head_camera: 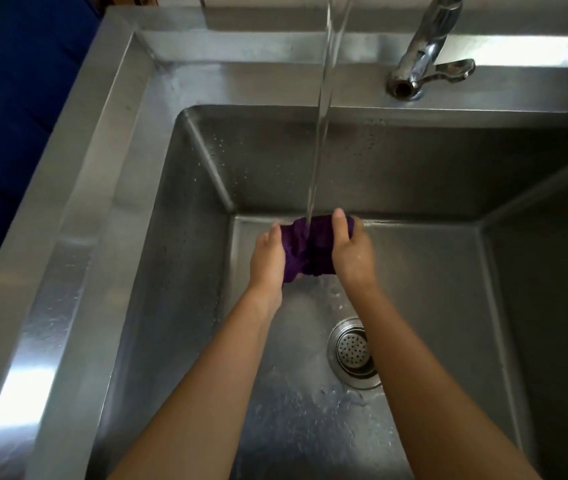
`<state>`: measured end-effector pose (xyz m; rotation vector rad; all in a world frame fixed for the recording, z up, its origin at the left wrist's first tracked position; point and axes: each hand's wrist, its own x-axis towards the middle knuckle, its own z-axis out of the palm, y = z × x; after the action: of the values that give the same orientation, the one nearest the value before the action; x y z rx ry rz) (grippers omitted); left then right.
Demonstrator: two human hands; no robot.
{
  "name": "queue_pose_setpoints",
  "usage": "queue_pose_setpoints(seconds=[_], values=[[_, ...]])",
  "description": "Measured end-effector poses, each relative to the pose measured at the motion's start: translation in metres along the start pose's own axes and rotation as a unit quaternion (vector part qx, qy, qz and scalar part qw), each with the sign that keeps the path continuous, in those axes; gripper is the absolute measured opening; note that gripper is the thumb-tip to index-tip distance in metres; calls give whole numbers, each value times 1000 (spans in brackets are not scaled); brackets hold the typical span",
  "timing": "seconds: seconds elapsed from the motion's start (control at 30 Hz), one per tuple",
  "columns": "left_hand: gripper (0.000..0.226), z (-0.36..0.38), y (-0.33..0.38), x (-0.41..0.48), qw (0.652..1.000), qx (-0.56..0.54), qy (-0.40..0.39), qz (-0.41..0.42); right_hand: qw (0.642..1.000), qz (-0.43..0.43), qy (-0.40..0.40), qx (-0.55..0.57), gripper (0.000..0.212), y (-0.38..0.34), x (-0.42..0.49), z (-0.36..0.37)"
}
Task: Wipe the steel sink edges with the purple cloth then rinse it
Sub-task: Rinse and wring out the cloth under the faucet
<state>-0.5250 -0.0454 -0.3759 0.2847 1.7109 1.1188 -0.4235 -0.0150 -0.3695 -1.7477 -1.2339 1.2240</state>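
Observation:
The purple cloth (310, 247) is bunched up low inside the steel sink (78, 216), held between both hands. My left hand (267, 259) grips its left side and my right hand (352, 249) grips its right side, thumb over the top. A stream of water (322, 109) falls from above straight onto the cloth's middle. The lower part of the cloth is hidden between my palms.
The faucet base and lever (424, 67) stand on the back rim at the right. The round drain strainer (353, 351) lies in the wet sink floor, partly behind my right forearm. A dark blue surface (9, 98) lies left of the sink.

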Motion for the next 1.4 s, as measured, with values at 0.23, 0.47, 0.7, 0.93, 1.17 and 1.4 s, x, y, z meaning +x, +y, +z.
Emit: queue_pose_setpoints(seconds=[0.23,0.47,0.7,0.93,1.17,1.4], values=[[57,-4,5,-12,980,-110,-141,-86,925,-211,-204,-241,57,12,-50,-9],[46,-4,-1,-22,968,-83,-233,-51,976,-76,-177,-103,50,-8,-14,-21],[63,1,2,-22,994,-1,-91,-52,971,-123,-49,-201,32,-11,-21,-8],[56,-12,26,-25,993,68,-90,24,989,-72,-125,40,24,-24,-37,-6],[35,-1,27,-34,933,239,45,266,989,-79,-36,-120,45,-12,-11,-16],[33,-3,25,-18,998,-54,3,43,977,37,-208,25,29,3,-16,-39]])
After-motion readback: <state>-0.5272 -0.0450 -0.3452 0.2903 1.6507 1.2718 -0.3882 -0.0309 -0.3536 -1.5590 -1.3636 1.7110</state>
